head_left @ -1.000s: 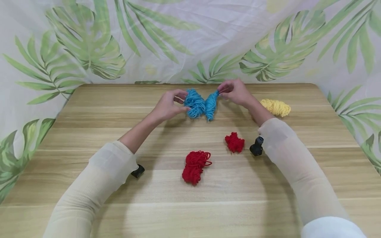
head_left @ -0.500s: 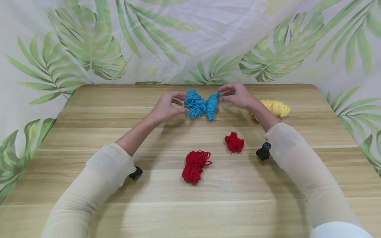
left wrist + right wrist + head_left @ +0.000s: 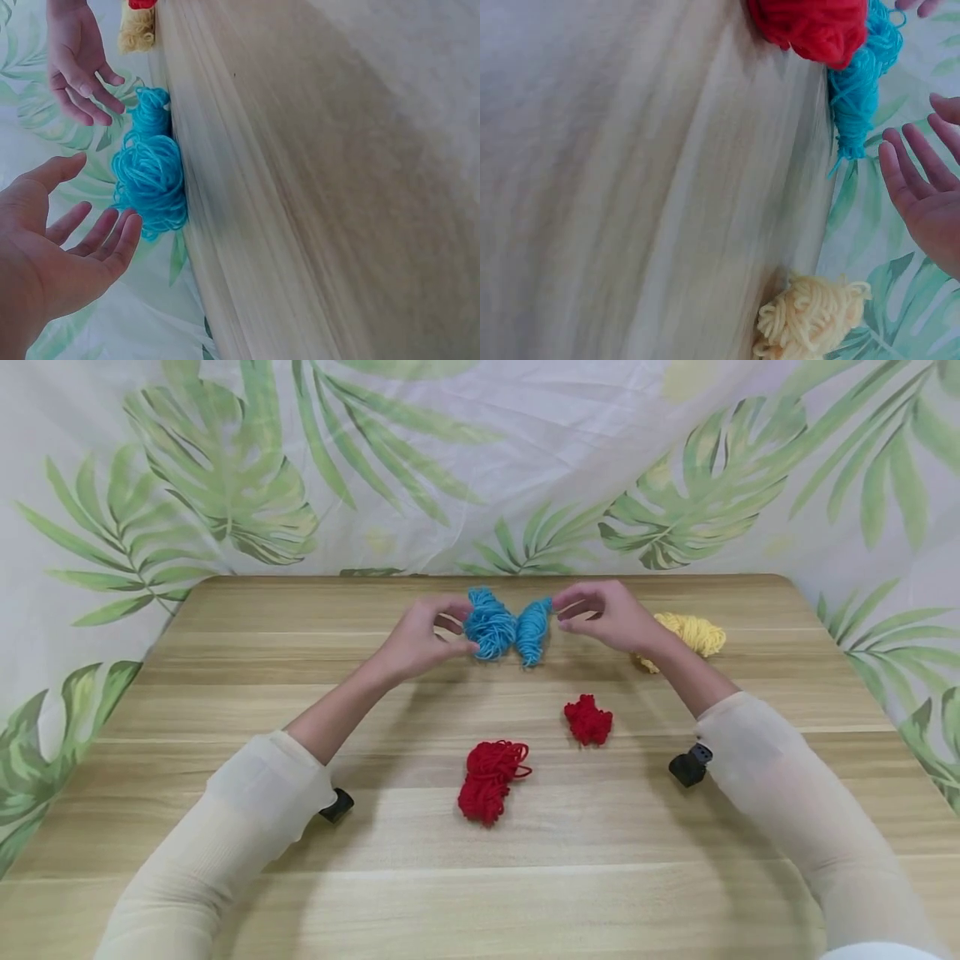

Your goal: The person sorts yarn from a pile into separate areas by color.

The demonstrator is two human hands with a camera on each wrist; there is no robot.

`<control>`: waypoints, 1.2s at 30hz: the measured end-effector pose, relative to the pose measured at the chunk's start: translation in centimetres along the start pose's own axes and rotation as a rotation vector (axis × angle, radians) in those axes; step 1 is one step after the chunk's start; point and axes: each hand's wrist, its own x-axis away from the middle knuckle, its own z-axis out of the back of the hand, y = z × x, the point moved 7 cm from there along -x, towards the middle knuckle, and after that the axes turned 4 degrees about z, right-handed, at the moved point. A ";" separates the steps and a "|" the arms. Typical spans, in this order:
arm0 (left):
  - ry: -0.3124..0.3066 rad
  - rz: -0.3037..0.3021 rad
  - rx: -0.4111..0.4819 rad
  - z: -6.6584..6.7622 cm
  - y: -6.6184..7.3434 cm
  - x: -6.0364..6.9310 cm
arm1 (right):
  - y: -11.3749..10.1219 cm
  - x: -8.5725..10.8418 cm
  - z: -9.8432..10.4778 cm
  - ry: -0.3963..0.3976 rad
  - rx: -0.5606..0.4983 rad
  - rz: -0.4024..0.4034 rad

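Two bundles of blue yarn lie side by side near the table's far edge: a rounder, looser one point(image 3: 491, 627) and a narrower, tapered one point(image 3: 532, 632). My left hand point(image 3: 426, 637) is beside the rounder bundle, thumb and fingers spread; the left wrist view shows that hand point(image 3: 64, 259) apart from the yarn. Near the upper tip of the narrower bundle hovers my right hand point(image 3: 611, 617), its fingers loosely bent. Seen from the right wrist, the same hand point(image 3: 928, 191) holds nothing, and a gap separates it from the narrow blue bundle point(image 3: 853, 105).
A long red yarn bundle point(image 3: 491, 783) lies mid-table, with a smaller red one point(image 3: 588, 720) to its upper right. Yellow yarn point(image 3: 692, 633) sits at the back right, partly behind the right forearm. A leaf-printed cloth point(image 3: 420, 468) hangs behind the table point(image 3: 480, 902).
My right hand has let go of the narrow blue bundle's tip, and its forearm has shifted rightward and nearer. The left hand has drawn back slightly. Both blue bundles stay nearly in place.
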 end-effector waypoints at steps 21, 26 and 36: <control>-0.099 -0.029 0.003 -1.3 1.2 2.3 | -1.9 4.2 -1.1 -0.074 0.046 0.086; -0.122 -0.040 0.007 -1.6 1.6 2.7 | -2.2 5.0 -1.3 -0.075 0.051 0.091; -0.185 -0.037 0.000 -2.2 2.1 3.6 | -2.7 6.5 -1.7 -0.081 0.058 0.100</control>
